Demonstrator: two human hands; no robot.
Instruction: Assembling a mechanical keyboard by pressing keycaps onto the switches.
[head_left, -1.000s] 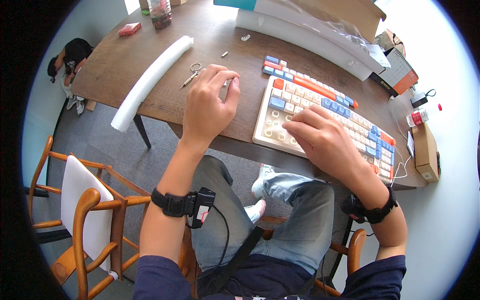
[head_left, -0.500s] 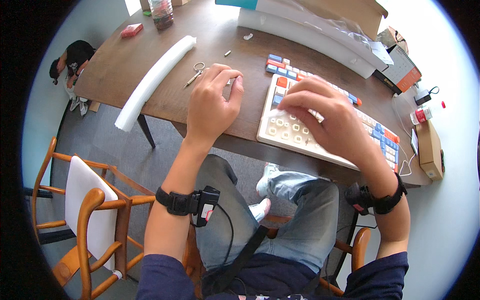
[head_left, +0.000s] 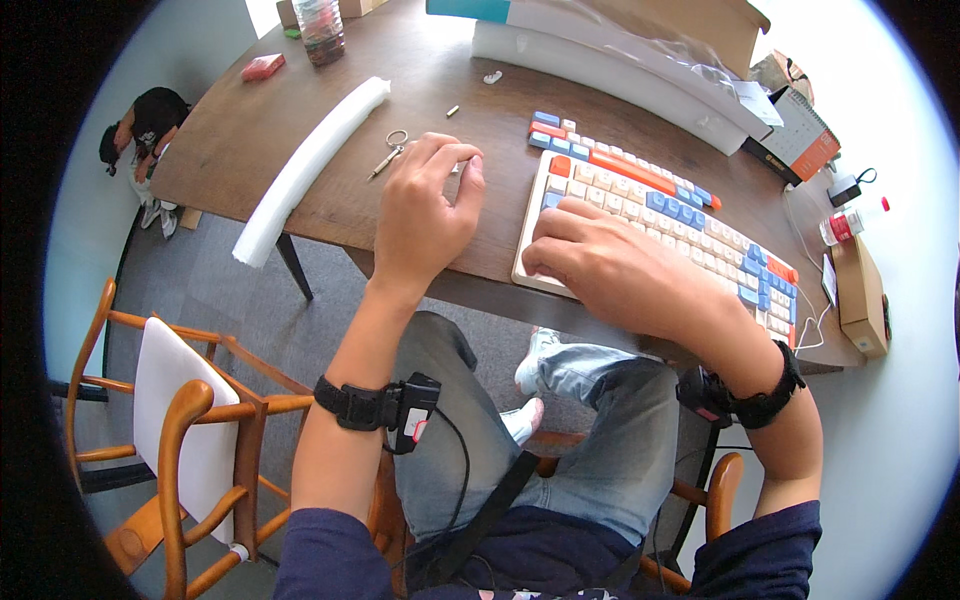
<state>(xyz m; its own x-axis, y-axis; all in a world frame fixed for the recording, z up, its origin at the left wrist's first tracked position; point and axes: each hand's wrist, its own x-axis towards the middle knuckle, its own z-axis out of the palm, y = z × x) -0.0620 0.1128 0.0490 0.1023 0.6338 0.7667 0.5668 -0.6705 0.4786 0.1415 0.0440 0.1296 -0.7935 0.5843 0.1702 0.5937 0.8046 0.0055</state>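
Note:
A keyboard point(head_left: 650, 215) with cream, blue and orange keycaps lies on the table in front of me, to the right. My right hand point(head_left: 600, 255) is over its near left corner, fingers curled down and pressed together onto that end; whatever they hold is hidden beneath them. My left hand point(head_left: 432, 200) rests at the table's near edge, left of the keyboard, with its fingers curled toward the thumb. Something small and pale shows by its fingertips, too small to name. Beyond the left hand lies a small brass-coloured screwdriver point(head_left: 384, 164) on a key ring point(head_left: 397, 137).
Loose keycaps point(head_left: 630, 170) stand in rows behind the keyboard. White foam strips point(head_left: 315, 170) lie left and at the back point(head_left: 600, 80). A bottle point(head_left: 320, 35), red packet point(head_left: 263, 67), desk calendar point(head_left: 800, 140) and cardboard box point(head_left: 860, 295) surround the work. A chair point(head_left: 190, 430) stands left; another person point(head_left: 158, 125) is beyond.
My right hand has come down and left onto the keyboard's near left corner, covering bare switches seen before. A blurred white bit at its fingertips is now hidden. The left hand stays put.

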